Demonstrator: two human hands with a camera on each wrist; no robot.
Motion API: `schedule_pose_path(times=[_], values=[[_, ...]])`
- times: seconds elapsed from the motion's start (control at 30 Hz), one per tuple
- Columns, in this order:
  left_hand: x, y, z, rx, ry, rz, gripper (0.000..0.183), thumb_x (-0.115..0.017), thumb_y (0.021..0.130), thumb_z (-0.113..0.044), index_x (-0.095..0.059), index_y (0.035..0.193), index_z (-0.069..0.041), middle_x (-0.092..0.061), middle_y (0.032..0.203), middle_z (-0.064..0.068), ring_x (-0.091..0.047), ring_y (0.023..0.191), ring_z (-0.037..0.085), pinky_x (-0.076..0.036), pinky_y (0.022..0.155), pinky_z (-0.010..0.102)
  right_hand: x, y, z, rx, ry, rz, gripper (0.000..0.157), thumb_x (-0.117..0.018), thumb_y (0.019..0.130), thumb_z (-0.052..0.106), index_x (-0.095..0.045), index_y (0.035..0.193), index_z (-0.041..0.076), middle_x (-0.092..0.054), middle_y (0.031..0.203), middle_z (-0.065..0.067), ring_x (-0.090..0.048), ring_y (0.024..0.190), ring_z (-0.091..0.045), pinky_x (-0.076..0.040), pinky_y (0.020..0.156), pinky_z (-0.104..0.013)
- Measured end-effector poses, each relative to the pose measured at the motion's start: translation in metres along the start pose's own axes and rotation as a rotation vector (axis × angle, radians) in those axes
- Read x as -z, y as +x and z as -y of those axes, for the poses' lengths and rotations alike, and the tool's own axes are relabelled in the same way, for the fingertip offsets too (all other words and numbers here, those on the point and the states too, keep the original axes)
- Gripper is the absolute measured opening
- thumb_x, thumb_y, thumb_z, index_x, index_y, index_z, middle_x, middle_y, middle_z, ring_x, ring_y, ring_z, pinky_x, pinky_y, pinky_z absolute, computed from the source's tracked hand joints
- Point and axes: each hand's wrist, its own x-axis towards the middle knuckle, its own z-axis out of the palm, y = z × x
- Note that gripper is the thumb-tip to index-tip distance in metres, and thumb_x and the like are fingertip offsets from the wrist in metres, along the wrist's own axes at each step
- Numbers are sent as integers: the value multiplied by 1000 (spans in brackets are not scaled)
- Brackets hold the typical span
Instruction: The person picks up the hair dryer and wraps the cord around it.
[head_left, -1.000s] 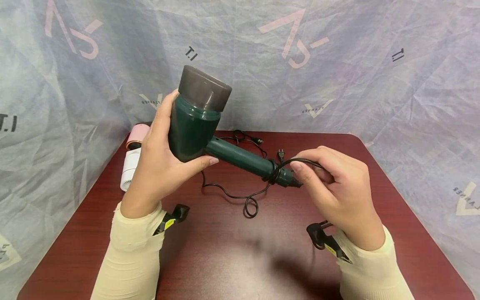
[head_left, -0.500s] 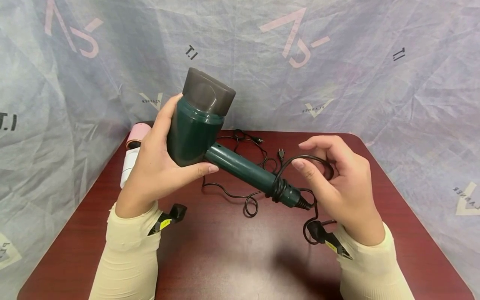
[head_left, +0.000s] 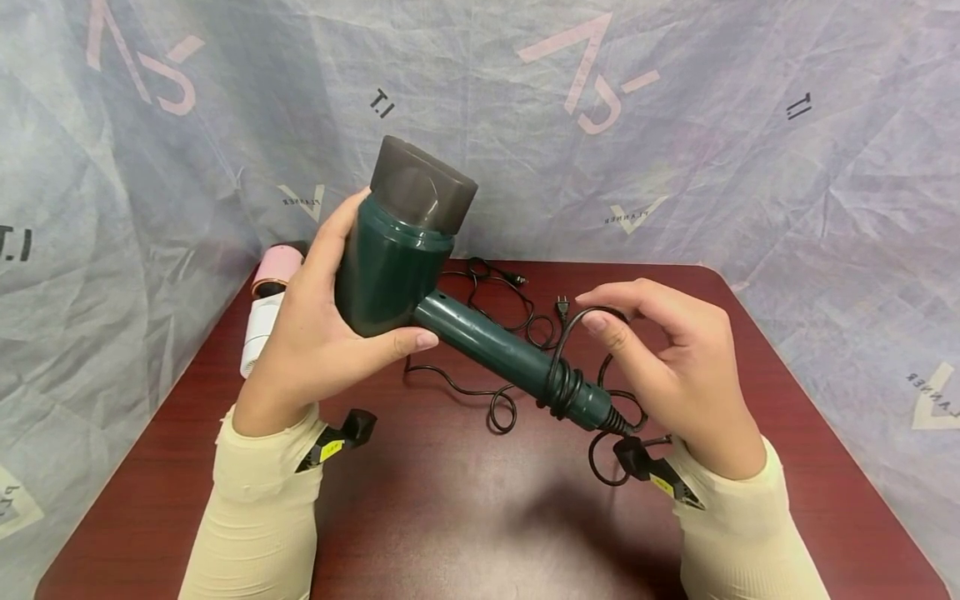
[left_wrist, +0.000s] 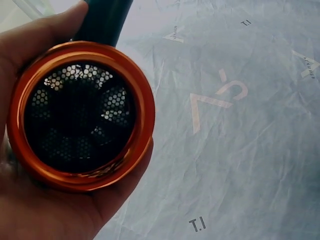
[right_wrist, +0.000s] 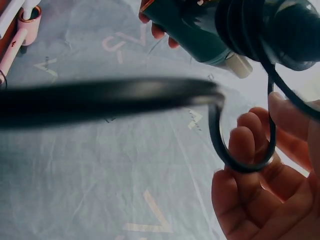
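Note:
A dark green hair dryer [head_left: 393,271] with a smoky grey nozzle [head_left: 423,185] is held up over the table, nozzle upward, handle slanting down to the right. My left hand [head_left: 307,333] grips it round the barrel, thumb near the handle's root. The left wrist view shows the dryer's copper-orange rear ring [left_wrist: 146,115] around a mesh grille. Several turns of black power cord [head_left: 564,392] wrap the handle's lower end. My right hand [head_left: 671,358] pinches a loop of this cord between thumb and index finger; a loose bend [right_wrist: 245,167] hangs by the other fingers.
A pink hair dryer [head_left: 279,265] and a white one [head_left: 262,327] lie at the table's left edge, partly behind my left hand. Black cord [head_left: 457,388] with a two-pin plug [head_left: 562,307] lies on the red-brown table [head_left: 465,517]. Grey printed cloth [head_left: 480,133] hangs around it.
The green dryer's handle end has dipped and shifted slightly right. The right thumb and index finger parted, then came together at the cord loop; slack cord now shows below the handle end.

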Motion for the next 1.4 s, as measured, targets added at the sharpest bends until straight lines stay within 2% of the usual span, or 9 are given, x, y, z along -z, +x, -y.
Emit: schedule_pose_path(times=[0.23,0.43,0.6,0.67,0.9,1.1,1.23,1.3,1.4], values=[[0,-1,1,29,-113,-3,112,-89,59,17,-41,156,-12,-55,146,12,-58,124,28,-48,104,32,0,-3,-4,-47,98,51,20,-74,88,-8,-79,103,3,-75,87,-6,-64,77,-10,-49,71,-22],[-3,-3,1,68,-156,-9,108,-85,63,17,-41,157,-14,-56,144,12,-60,120,27,-48,102,31,-3,-3,-10,-34,54,102,25,-73,88,-8,-80,107,6,-75,87,3,-64,76,-7,-51,71,-20],[-6,-3,0,84,-172,-23,105,-85,66,15,-40,157,-16,-59,139,12,-61,117,28,-49,102,31,-8,-3,-8,-48,69,117,28,-72,89,-9,-80,109,9,-69,78,6,-62,64,-4,-53,62,-19],[-6,-2,-1,78,-173,-33,104,-84,67,14,-40,157,-16,-60,138,12,-61,118,28,-49,102,32,-9,-1,-5,-44,82,129,28,-70,90,-9,-79,109,8,-69,79,6,-61,60,-3,-52,59,-19],[-8,-1,1,40,-140,-80,103,-85,67,11,-40,156,-12,-61,136,12,-59,120,27,-48,102,31,-14,0,-1,-47,91,167,25,-68,95,-4,-78,113,9,-75,93,3,-64,74,-8,-52,70,-21],[-11,2,4,-5,-141,-108,98,-84,68,10,-41,155,-10,-61,134,13,-59,119,28,-48,102,33,-18,-4,-2,-72,148,192,29,-69,91,-4,-76,116,10,-75,97,2,-62,74,-10,-52,65,-22],[-14,3,4,-15,-156,-140,97,-83,68,10,-42,154,-10,-59,135,13,-58,119,29,-48,102,33,-21,-7,-9,-46,90,174,17,-63,101,11,-76,112,12,-75,93,4,-64,76,-7,-52,69,-20],[-15,3,4,-22,-155,-158,96,-82,68,10,-43,153,-9,-59,136,13,-57,119,30,-48,102,33,-23,-9,-13,-55,50,165,20,-57,106,21,-76,106,14,-73,87,7,-64,76,-5,-52,71,-19],[-17,4,5,-31,-150,-179,94,-82,69,10,-43,153,-8,-58,136,13,-57,118,30,-48,102,34,-26,-10,-16,-59,-38,162,21,-55,107,19,-74,99,16,-71,78,11,-65,73,0,-51,71,-17]])
